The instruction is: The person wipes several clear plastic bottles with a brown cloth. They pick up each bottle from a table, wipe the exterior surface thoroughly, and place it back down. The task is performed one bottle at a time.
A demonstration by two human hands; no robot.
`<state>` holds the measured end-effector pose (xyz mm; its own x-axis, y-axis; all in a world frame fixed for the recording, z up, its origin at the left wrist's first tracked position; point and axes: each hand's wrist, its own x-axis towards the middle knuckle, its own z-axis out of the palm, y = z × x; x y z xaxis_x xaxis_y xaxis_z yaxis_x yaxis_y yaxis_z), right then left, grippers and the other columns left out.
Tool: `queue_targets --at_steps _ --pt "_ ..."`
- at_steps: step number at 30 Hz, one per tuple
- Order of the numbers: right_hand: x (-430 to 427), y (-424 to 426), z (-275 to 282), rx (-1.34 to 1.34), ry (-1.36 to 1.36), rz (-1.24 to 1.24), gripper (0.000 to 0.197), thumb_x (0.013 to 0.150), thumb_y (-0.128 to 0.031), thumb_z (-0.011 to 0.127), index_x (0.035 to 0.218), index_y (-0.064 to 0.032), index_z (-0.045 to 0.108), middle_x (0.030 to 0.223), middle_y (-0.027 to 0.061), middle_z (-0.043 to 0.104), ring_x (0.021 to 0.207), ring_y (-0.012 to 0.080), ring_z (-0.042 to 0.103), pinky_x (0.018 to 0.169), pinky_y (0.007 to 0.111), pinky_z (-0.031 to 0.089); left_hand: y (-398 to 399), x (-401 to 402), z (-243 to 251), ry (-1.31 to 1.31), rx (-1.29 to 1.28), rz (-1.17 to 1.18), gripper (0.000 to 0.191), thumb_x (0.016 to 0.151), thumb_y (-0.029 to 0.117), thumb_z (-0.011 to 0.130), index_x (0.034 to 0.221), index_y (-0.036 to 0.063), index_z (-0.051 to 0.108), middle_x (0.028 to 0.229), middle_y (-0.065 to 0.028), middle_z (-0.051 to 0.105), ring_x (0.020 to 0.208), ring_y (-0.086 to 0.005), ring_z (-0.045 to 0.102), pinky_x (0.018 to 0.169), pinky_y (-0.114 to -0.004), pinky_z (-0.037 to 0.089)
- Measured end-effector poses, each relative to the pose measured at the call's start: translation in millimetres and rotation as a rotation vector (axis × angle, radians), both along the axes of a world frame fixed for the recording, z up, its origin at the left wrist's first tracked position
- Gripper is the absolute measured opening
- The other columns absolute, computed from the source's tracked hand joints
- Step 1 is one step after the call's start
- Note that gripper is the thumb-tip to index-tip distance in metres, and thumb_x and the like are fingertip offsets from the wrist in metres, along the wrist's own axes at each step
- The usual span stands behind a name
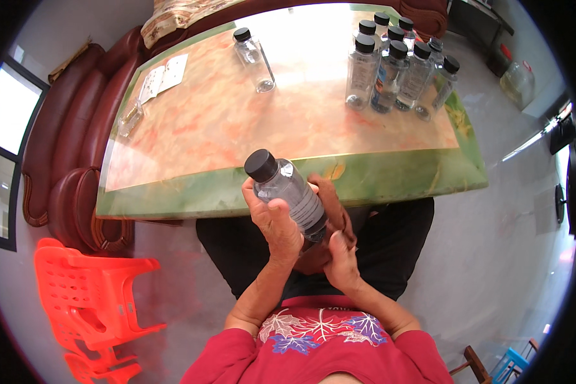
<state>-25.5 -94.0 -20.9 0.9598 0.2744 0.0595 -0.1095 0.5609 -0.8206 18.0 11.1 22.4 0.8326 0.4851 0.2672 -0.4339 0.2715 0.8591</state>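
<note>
A clear plastic bottle (300,199) with a black screw cap is tilted over my lap, its cap towards the upper left. My left hand (278,223) grips it around the shoulder and side, the thumb on the near face. In my right hand (343,261) is a brown cloth (333,204), bunched against the far side and base of the bottle. The bottle bears printed writing. Part of the cloth hangs below the bottle, and some fingers are hidden behind the bottle and cloth.
One capped bottle (255,60) stands alone on the stone-topped table (211,129); several more bottles (362,72) cluster at the right. An open booklet (163,78) and a clear glass dish (130,117) lie at the left. Red plastic stools (93,293) stand left of me.
</note>
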Motion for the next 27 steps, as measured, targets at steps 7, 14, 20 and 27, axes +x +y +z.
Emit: queue_targets --at_steps 7,14,20,27 --pt "33 12 27 0.675 0.513 0.032 0.041 0.098 -0.031 0.039 0.129 -0.005 0.046 0.122 0.0093 0.055 0.111 0.0199 0.052 0.092 0.034 0.044 -12 4 -3 -0.085 0.071 0.08 0.086 0.071 0.07 0.061 0.121 0.0049 0.036 0.094 -0.0123 0.057 0.077 -0.0261 0.063 0.069 -0.038 0.054" --pt "43 12 8 0.485 0.406 -0.152 0.038 0.095 -0.034 0.042 0.119 -0.0064 0.053 0.105 0.0073 0.061 0.097 0.0184 0.058 0.08 0.031 0.049 -5 -3 -11 0.054 0.235 0.061 0.074 0.083 0.047 0.065 0.135 0.007 0.031 0.123 -0.0137 0.05 0.113 -0.0261 0.051 0.099 -0.041 0.039" --pt "37 21 26 0.62 0.454 -0.234 0.042 0.091 -0.033 0.037 0.118 -0.0049 0.053 0.111 0.0091 0.058 0.099 0.0212 0.057 0.084 0.033 0.047 -28 -2 8 0.117 0.0 0.037 0.056 0.086 0.021 0.067 0.132 0.0092 0.037 0.114 -0.009 0.053 0.102 -0.0228 0.054 0.091 -0.039 0.042" --pt "47 7 25 0.727 0.547 -0.101 0.049 0.092 -0.042 0.042 0.118 -0.0031 0.055 0.106 0.0084 0.058 0.094 0.0207 0.057 0.085 0.034 0.046 -24 -9 7 0.095 -0.186 -0.055 0.048 0.084 0.03 0.064 0.124 0.013 0.045 0.109 -0.0051 0.054 0.096 -0.0227 0.055 0.087 -0.041 0.045"
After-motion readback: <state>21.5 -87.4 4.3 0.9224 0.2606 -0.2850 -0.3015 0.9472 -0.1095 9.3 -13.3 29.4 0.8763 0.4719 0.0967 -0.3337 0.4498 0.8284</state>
